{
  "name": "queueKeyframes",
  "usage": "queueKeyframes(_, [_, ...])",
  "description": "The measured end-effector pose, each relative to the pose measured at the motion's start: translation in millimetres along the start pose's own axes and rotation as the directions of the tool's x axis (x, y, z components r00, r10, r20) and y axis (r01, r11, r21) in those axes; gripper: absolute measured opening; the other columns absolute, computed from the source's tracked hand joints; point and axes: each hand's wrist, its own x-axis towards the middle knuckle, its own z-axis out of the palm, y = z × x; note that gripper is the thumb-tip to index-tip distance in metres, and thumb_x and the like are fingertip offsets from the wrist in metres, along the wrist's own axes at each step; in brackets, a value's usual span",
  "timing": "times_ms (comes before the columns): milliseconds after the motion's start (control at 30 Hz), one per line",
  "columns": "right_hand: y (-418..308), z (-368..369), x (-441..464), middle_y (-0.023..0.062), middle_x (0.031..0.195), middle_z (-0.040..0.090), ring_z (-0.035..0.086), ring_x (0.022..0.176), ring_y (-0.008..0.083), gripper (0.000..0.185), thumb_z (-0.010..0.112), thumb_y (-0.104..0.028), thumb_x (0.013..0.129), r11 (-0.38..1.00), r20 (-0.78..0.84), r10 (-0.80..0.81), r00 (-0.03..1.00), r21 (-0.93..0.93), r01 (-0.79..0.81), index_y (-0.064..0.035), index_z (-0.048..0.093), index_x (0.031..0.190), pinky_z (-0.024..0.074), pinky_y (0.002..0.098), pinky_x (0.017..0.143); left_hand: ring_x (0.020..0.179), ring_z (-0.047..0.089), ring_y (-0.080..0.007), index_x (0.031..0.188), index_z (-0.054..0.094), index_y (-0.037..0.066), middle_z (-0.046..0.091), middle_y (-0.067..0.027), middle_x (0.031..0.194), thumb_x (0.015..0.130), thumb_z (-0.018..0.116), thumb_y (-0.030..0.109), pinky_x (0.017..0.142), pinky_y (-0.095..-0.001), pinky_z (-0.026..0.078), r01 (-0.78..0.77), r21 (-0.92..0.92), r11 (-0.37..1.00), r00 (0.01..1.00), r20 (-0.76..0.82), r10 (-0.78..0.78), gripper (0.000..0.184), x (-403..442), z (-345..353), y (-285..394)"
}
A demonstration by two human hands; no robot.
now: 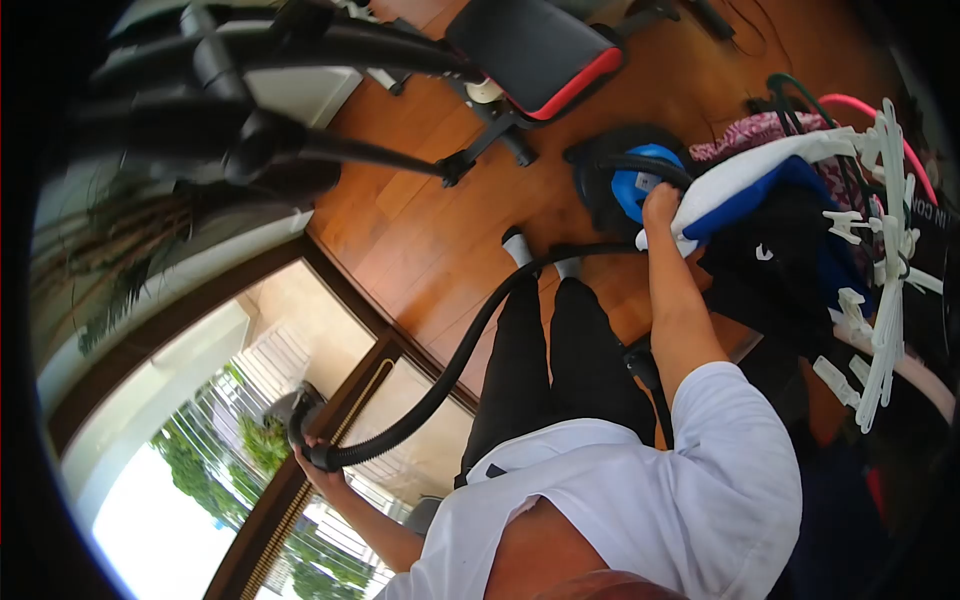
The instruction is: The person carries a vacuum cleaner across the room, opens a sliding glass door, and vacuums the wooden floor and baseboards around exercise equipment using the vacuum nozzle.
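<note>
My left hand (pixel 322 474) is closed around the black handle end of a vacuum hose, beside the window. From there the ribbed black hose (pixel 465 345) curves up and right across my legs, and its far end passes out of sight near my right forearm. A round vacuum cleaner (pixel 630 190) with a black body and blue top is beyond my feet, to the right. My right hand (pixel 660 206) is at the cleaner's black carrying handle, with its fingers closed on it. White and blue cloth hangs right beside that hand.
An exercise bench (pixel 535 55) with a black and red pad is at the top. Black metal bars (pixel 220 130) cross the upper left. Hanging clothes (pixel 770 190) and a white rack with clips (pixel 885 270) fill the right. A framed window (pixel 215 400) is lower left.
</note>
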Motion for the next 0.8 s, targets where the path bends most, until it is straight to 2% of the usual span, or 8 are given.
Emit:
queueKeyframes(167, [3.3,16.4,-61.3,0.0254,0.086,0.066,0.067,0.082,0.0393,0.02,0.05,0.0,0.082,0.994,0.098,-0.091,0.991,0.066,0.085,0.0074,0.068,0.087,0.0543,0.0447,0.074,0.072,0.056,-0.0119,0.117,0.053,0.005,0.055,-0.0032,0.084,0.093,0.061,0.029,0.071,-0.0277,0.052,-0.056,0.057,0.997,0.997,-0.055,0.059,0.034,-36.2,19.7,-23.6])
queueKeyframes(233, [11.3,34.9,-76.3,0.0263,0.086,0.066,0.067,0.081,0.039,0.019,0.05,-0.001,0.083,0.994,0.026,-0.099,0.995,0.04,0.098,0.0075,0.067,0.085,0.0547,0.0441,0.072,0.071,0.056,-0.0119,0.12,0.052,0.006,0.055,-0.0032,0.084,0.094,0.06,0.029,0.071,-0.028,0.051,-0.082,0.111,0.99,0.994,-0.058,0.088,0.036,-46.5,21.3,-29.8])
queueKeyframes(300, [9.1,31.6,-93.3,0.0289,0.089,0.065,0.065,0.086,0.0423,0.013,0.059,-0.003,0.082,0.996,0.11,-0.074,0.991,0.066,0.067,0.0077,0.066,0.083,0.0533,0.047,0.078,0.071,0.056,-0.0127,0.121,0.052,0.006,0.055,-0.0039,0.084,0.094,0.06,0.028,0.069,-0.0288,0.051,-0.098,0.096,0.991,0.992,-0.069,0.104,0.036,-53.2,28.5,-33.9])
queueKeyframes(400, [5.0,33.4,-125.6,0.0279,0.091,0.065,0.067,0.084,0.0397,0.017,0.05,-0.001,0.085,0.995,0.096,-0.102,0.99,-0.002,0.102,0.0071,0.066,0.085,0.0549,0.0445,0.075,0.07,0.056,-0.0126,0.126,0.05,0.007,0.056,-0.0042,0.083,0.094,0.06,0.025,0.069,-0.0292,0.051,-0.088,0.147,0.985,0.994,-0.057,0.098,0.038,-42.4,25.3,-28.4])
queueKeyframes(533, [3.9,44.0,-151.3,0.0283,0.091,0.065,0.065,0.089,0.0416,0.016,0.052,-0.001,0.085,0.998,0.066,-0.051,0.997,-0.022,0.052,0.0064,0.066,0.086,0.0533,0.0473,0.079,0.069,0.055,-0.0122,0.129,0.048,0.007,0.055,-0.0039,0.083,0.095,0.058,0.025,0.066,-0.0298,0.05,-0.105,0.192,0.976,0.993,-0.024,0.112,0.039,-40.8,12.2,-23.4])
queueKeyframes(633, [13.3,61.7,-168.0,0.0291,0.093,0.065,0.064,0.091,0.0435,0.015,0.054,-0.003,0.085,0.988,0.156,-0.153,0.976,0.01,0.153,0.0065,0.066,0.088,0.0526,0.0478,0.08,0.069,0.055,-0.0121,0.129,0.047,0.007,0.054,-0.0039,0.083,0.095,0.057,0.024,0.066,-0.0299,0.05,-0.092,0.228,0.969,0.996,0.013,0.091,0.039,-30.8,-10.3,-18.3])
queueKeyframes(700, [3.9,57.0,-186.4,0.0288,0.094,0.065,0.063,0.091,0.0437,0.016,0.058,-0.005,0.084,0.981,0.136,-0.191,0.972,-0.017,0.195,0.007,0.066,0.088,0.0518,0.0482,0.08,0.069,0.055,-0.012,0.13,0.047,0.006,0.054,-0.0039,0.083,0.096,0.056,0.024,0.066,-0.03,0.05,-0.086,0.249,0.965,0.996,0.008,0.087,0.04,-26.1,-17.8,-17.5])
queueKeyframes(800, [-27.6,53.2,-217.3,0.0289,0.095,0.065,0.064,0.092,0.0424,0.015,0.063,-0.007,0.081,0.996,0.134,-0.065,0.989,0.066,0.057,0.007,0.067,0.087,0.0511,0.0483,0.08,0.069,0.055,-0.0124,0.131,0.046,0.006,0.054,-0.0046,0.083,0.095,0.056,0.023,0.067,-0.0308,0.05,-0.059,0.25,0.967,0.998,-0.005,0.062,0.041,-16.2,-30.5,-15.3])
